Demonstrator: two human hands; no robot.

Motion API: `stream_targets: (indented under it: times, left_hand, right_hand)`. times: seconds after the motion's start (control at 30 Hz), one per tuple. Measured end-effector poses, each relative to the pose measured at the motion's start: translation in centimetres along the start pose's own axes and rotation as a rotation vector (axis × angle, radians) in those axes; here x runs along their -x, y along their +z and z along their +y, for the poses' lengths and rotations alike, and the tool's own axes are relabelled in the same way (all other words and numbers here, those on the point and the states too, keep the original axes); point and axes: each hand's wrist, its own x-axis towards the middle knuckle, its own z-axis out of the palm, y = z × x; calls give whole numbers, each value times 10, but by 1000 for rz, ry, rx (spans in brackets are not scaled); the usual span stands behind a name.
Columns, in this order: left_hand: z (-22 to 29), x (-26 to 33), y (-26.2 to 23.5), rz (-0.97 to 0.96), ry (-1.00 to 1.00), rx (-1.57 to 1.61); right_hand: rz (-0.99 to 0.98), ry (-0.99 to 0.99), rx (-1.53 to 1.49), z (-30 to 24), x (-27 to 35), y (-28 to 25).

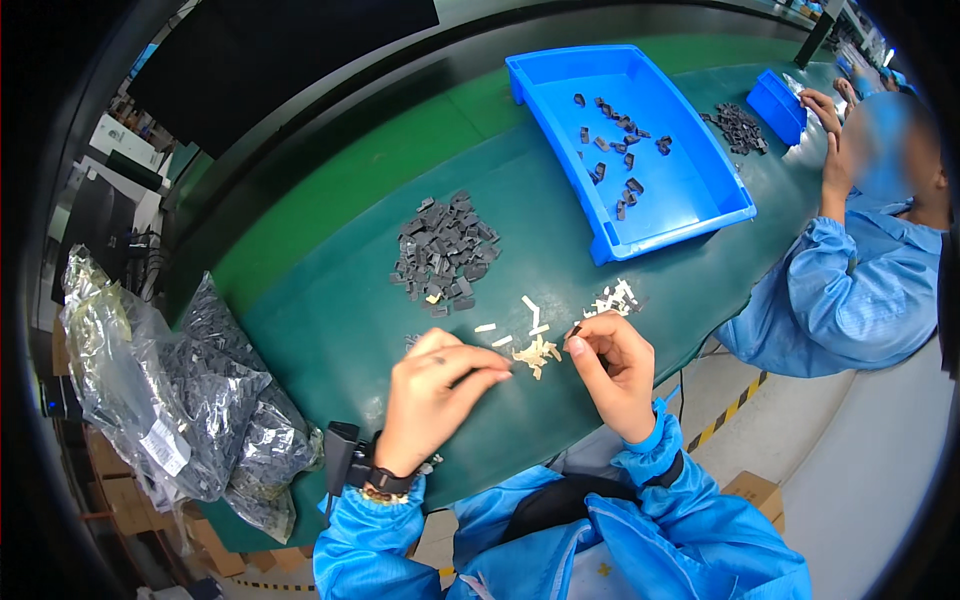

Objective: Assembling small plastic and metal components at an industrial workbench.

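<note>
Head cam, sm. blk part [576, 329] pinched in R hand [616, 372], L hand [434, 394] curled, can't tell grip

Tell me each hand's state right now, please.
Left hand: pinched nearly closed; cannot tell whether it holds anything.
Right hand: closed, holding a small black piece.

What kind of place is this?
Probably a factory: small dark parts are heaped on a green table, more lie in a blue tray, and a co-worker in a blue smock is nearby.
</note>
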Motion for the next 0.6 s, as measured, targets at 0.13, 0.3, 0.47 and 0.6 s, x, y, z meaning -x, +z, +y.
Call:
stream_targets:
  times: [0.13,0.3,0.47,0.6]
  left_hand:
    - [-13,-3,-26,82,-165,-132]
    - [-10,-1,-45,12,-162,-237]
    - [-13,2,-37,-17,-193,-271]
    - [-7,1,-28,-37,-249,-431]
  right_hand:
    - [-20,-14,15,1,0,0]
    - [-31,-7,19,0,1,2]
    - [-42,-9,21,-2,1,3]
    - [-47,-12,36,-5,0,2]
